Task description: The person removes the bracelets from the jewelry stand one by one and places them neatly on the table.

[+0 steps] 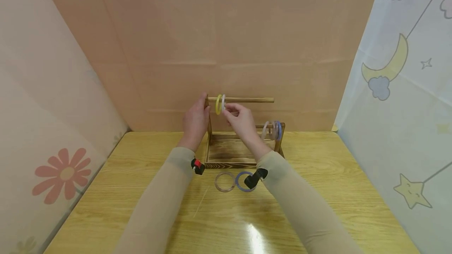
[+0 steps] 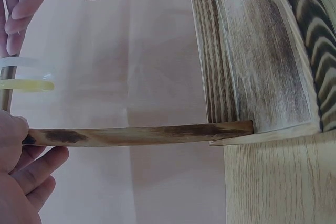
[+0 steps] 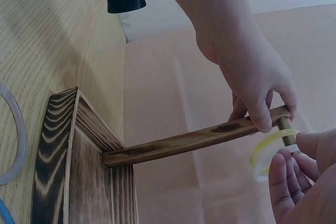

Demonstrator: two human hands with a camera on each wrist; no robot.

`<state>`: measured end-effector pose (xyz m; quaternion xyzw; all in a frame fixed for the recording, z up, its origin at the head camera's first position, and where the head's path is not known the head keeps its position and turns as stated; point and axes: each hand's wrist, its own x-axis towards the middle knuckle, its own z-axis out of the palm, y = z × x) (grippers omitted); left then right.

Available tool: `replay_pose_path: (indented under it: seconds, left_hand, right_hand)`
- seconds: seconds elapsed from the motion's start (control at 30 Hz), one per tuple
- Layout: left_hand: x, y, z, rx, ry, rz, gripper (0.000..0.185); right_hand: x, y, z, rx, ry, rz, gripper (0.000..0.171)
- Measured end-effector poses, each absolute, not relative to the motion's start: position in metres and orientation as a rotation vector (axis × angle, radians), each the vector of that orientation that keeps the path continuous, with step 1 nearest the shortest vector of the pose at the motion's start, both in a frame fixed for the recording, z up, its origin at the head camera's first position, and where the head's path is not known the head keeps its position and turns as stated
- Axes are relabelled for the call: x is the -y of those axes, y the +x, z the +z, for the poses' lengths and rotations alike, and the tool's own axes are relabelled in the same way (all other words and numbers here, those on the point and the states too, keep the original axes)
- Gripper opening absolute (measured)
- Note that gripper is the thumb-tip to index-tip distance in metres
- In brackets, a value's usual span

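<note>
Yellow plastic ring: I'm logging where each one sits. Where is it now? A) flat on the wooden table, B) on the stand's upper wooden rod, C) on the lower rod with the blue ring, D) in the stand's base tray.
B: the yellow plastic ring hangs on the upper wooden rod, beside the white ring pinched by the right hand.

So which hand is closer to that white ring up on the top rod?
The right. The right hand has its fingers on the white ring, on the top rod. The left hand grips the stand's upright post at the rod's left end, beyond the yellow ring.
</note>
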<state>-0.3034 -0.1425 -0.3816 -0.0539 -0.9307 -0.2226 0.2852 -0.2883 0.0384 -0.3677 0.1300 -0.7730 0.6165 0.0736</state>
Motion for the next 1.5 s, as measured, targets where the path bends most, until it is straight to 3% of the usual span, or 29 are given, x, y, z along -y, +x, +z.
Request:
replay_pose_path:
  seconds: [0.57,1.5]
  left_hand:
    - [0.1414,-0.3034,-0.3812,2.49,-0.149,-0.587,0.045]
    - [0.1371,-0.3065,-0.3816,2.484,-0.159,-0.605,0.046]
  right_hand:
    - [-0.0288,-0.2952,-0.37,2.335,0.367,1.87,0.032]
    - [-0.0341,-0.2952,-0.3672,2.263,0.366,1.896,0.016]
